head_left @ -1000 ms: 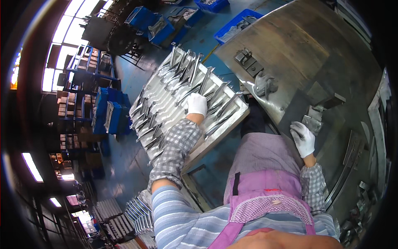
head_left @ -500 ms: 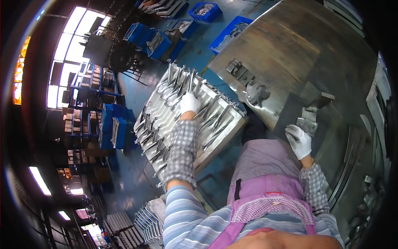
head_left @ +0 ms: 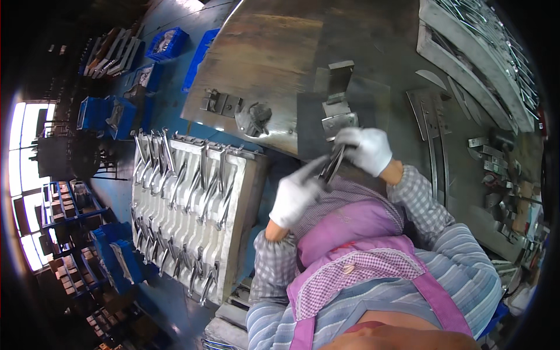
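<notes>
Both my hands wear white gloves and meet in front of my apron, near the edge of the workbench. My right hand (head_left: 367,150) is closed around the upper end of a shiny, narrow metal part (head_left: 334,163). My left hand (head_left: 296,199) grips near the lower end of the same part, its fingertips smeared by motion. Just beyond the right hand, a metal block fixture (head_left: 339,122) stands on a dark mat (head_left: 310,125) on the bench. To the left, a pale ridged rack (head_left: 232,233) carries several shiny metal rods (head_left: 204,181) in rows.
A grey crumpled cloth or glove (head_left: 254,119) and a small metal clamp block (head_left: 220,103) lie near the bench's left edge. Long metal strips (head_left: 433,157) lie on the right. Another loaded rack (head_left: 475,70) stands far right. Blue bins (head_left: 167,44) sit on the floor.
My left hand has left the rack and come to my right hand. A metal part is now between them. My view has swung right, so the rack appears farther left.
</notes>
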`<state>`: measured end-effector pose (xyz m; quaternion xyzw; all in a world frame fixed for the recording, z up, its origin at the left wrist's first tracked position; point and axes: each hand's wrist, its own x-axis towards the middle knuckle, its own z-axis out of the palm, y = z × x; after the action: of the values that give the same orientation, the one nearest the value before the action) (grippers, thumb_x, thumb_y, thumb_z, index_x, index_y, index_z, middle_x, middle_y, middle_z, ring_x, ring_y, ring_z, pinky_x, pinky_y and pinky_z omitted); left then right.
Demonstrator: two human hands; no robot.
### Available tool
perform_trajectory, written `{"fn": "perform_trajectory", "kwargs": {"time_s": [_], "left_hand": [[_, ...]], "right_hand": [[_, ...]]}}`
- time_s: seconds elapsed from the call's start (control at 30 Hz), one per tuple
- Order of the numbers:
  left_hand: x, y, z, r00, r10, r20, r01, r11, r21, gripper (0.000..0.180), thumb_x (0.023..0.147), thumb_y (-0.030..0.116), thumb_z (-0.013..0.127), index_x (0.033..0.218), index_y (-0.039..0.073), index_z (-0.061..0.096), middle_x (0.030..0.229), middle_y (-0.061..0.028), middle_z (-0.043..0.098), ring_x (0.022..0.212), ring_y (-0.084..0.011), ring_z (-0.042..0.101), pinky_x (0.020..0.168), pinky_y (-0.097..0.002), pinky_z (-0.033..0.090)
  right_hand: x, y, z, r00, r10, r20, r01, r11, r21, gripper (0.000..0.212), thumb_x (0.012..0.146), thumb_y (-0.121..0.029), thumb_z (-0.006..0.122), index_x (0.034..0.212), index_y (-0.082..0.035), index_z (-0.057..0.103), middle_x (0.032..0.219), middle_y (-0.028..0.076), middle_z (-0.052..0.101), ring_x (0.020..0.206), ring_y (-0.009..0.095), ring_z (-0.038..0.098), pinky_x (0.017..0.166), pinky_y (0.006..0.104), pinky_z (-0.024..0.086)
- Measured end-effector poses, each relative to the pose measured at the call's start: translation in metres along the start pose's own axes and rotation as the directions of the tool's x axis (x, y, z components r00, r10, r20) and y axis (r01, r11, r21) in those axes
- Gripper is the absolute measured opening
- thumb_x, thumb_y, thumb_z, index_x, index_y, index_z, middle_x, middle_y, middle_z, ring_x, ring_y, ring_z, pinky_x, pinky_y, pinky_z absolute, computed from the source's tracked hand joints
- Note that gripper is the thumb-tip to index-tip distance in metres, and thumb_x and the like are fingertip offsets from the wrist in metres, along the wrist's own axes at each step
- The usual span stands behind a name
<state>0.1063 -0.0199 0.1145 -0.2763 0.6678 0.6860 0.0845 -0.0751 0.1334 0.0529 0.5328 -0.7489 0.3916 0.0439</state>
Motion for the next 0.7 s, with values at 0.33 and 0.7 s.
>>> {"fn": "perform_trajectory", "kwargs": {"time_s": [0.33, 0.7], "left_hand": [[0.094, -0.061, 0.047, 0.75, 0.416, -0.515, -0.231, 0.893, 0.386, 0.024, 0.095, 0.015, 0.066, 0.113, -0.001, 0.072, 0.1, -0.0131, 0.074, 0.09, -0.0151, 0.07, 0.082, -0.0278, 0.053], [0.136, -0.054, 0.056, 0.612, 0.547, -0.571, -0.372, 0.836, 0.402, 0.014, 0.086, 0.006, 0.075, 0.099, 0.002, 0.072, 0.094, -0.0106, 0.071, 0.086, -0.0236, 0.069, 0.081, -0.0327, 0.053]], "right_hand": [[0.035, 0.034, -0.002, 0.83, 0.538, 0.149, -0.557, 0.811, 0.177, 0.033, 0.082, -0.025, 0.077, 0.106, -0.005, 0.069, 0.086, 0.014, 0.074, 0.078, 0.029, 0.074, 0.072, 0.035, 0.058], [0.039, 0.04, 0.009, 0.783, 0.559, 0.273, -0.619, 0.653, 0.436, 0.027, 0.08, -0.024, 0.078, 0.095, -0.005, 0.066, 0.08, 0.014, 0.072, 0.077, 0.029, 0.074, 0.071, 0.0381, 0.057]]}}
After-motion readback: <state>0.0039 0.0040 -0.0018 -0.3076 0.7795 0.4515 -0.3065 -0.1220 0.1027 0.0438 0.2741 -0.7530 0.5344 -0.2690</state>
